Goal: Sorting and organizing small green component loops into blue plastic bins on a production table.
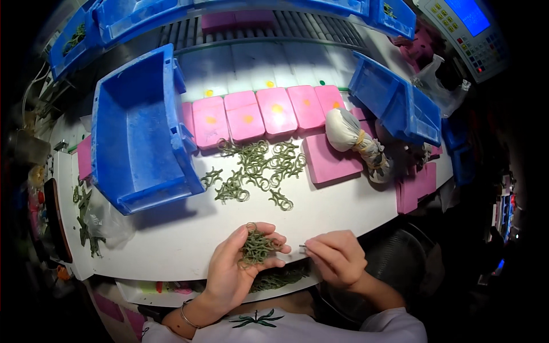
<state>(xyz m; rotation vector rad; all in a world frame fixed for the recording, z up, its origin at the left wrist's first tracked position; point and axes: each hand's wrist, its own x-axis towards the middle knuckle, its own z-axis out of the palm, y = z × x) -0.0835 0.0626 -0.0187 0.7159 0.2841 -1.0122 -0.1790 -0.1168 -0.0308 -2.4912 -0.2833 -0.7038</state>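
My left hand (230,268) is cupped at the table's near edge, holding a cluster of small green ringed pieces (257,247). Just to its right, my right hand (340,257) pinches a small thin dark item (303,247), too small to name. More green pieces (254,163) lie loose in a pile on the white table (354,206), in front of a row of pink blocks with yellow dots (243,117). Below the table edge, a shallow tray (137,290) holds more green pieces, partly hidden by my left hand.
A large blue bin (137,126) stands left, another (394,97) sits tilted at right. A tied cloth bag (343,128) rests by pink blocks. Behind are rollers (317,34), more blue bins (137,14) and a keypad with screen (449,20). A plastic bag (108,220) lies at left.
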